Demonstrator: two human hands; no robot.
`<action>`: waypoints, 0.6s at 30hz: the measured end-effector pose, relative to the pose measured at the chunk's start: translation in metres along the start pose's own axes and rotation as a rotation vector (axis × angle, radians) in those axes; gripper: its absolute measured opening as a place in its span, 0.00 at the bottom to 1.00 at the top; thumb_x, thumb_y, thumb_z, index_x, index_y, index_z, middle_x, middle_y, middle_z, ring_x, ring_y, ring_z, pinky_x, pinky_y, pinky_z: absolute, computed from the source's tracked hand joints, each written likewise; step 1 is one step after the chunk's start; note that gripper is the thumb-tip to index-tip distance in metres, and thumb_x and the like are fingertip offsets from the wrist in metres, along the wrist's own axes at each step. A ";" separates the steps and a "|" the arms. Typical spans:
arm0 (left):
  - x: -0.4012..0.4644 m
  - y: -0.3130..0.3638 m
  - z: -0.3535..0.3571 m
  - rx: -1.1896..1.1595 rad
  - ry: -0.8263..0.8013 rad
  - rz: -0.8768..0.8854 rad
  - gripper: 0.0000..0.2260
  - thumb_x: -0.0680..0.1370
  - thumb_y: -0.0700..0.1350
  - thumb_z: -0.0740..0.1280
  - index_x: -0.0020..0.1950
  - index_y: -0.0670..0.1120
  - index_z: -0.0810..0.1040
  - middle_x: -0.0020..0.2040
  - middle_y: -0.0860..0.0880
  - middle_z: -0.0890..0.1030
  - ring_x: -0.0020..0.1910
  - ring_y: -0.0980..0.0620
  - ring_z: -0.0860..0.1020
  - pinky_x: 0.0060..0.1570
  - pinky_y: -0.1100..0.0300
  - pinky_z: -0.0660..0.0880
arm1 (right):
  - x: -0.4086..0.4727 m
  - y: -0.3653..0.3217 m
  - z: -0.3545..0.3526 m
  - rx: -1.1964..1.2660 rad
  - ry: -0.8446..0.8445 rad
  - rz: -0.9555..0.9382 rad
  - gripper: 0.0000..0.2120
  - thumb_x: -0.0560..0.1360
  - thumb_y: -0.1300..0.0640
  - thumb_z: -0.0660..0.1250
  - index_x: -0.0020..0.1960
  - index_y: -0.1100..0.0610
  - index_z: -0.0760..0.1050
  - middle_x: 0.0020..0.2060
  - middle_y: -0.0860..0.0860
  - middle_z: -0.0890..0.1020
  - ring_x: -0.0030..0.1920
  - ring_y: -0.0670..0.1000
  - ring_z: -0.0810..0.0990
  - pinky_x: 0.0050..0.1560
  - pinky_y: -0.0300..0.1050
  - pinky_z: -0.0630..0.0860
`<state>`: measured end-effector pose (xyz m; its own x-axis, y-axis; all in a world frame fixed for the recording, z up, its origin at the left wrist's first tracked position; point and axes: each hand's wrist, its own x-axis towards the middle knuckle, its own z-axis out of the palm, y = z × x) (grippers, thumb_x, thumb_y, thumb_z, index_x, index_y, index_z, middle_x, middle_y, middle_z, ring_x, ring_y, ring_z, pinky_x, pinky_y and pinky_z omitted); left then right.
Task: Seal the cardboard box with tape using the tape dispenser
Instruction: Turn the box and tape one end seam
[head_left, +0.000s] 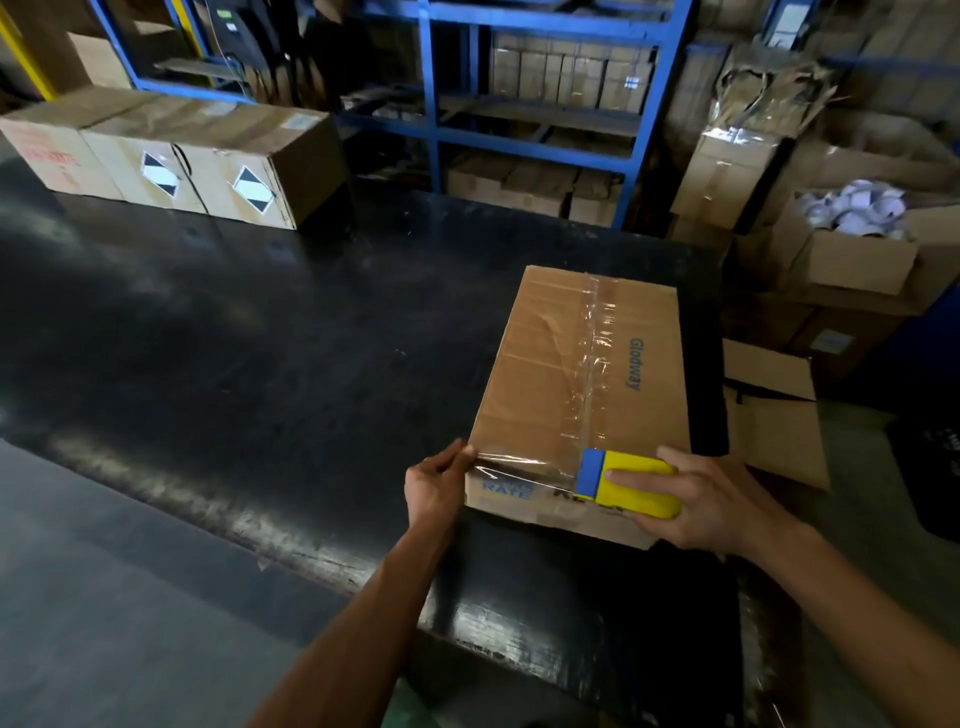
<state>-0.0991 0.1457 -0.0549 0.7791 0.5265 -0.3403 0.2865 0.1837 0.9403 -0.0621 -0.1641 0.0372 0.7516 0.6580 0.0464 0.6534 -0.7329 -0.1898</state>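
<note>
A flat brown cardboard box (540, 374) lies on the black table (234, 338), right of centre. Clear tape runs along its top seam from far end to near end. A second strip of clear tape (519, 467) stretches across the box's near edge. My left hand (436, 486) pinches the free end of that strip at the box's near left corner. My right hand (711, 501) grips the yellow and blue tape dispenser (626, 483), which rests against the near right part of the box.
A row of closed cardboard boxes (171, 156) stands at the table's far left. Blue shelving (530, 93) with cartons rises behind the table. Open boxes (852, 244) crowd the floor at right, and another carton (774, 415) stands beside the table's right edge.
</note>
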 end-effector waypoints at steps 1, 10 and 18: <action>0.003 0.002 -0.005 0.012 -0.012 -0.014 0.26 0.70 0.50 0.78 0.65 0.44 0.79 0.45 0.49 0.85 0.49 0.51 0.82 0.48 0.62 0.77 | 0.001 -0.002 -0.002 -0.013 0.000 0.003 0.22 0.68 0.36 0.68 0.61 0.35 0.77 0.38 0.47 0.72 0.28 0.52 0.73 0.26 0.42 0.71; 0.037 0.013 -0.040 0.970 -0.194 1.253 0.27 0.79 0.50 0.69 0.76 0.44 0.68 0.69 0.40 0.74 0.66 0.42 0.73 0.64 0.44 0.72 | 0.002 -0.013 -0.006 -0.055 -0.014 0.011 0.23 0.64 0.39 0.74 0.59 0.36 0.79 0.38 0.49 0.76 0.26 0.53 0.74 0.25 0.42 0.71; 0.061 0.000 -0.026 1.162 -0.682 1.329 0.25 0.79 0.41 0.59 0.77 0.45 0.66 0.77 0.48 0.66 0.76 0.48 0.64 0.75 0.48 0.61 | 0.004 -0.017 -0.007 -0.137 -0.027 0.022 0.21 0.67 0.35 0.68 0.58 0.36 0.80 0.39 0.50 0.78 0.29 0.55 0.77 0.26 0.43 0.74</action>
<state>-0.0660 0.1992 -0.0755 0.7547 -0.5910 0.2848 -0.6484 -0.7379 0.1872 -0.0695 -0.1496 0.0477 0.7641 0.6449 0.0165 0.6447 -0.7625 -0.0547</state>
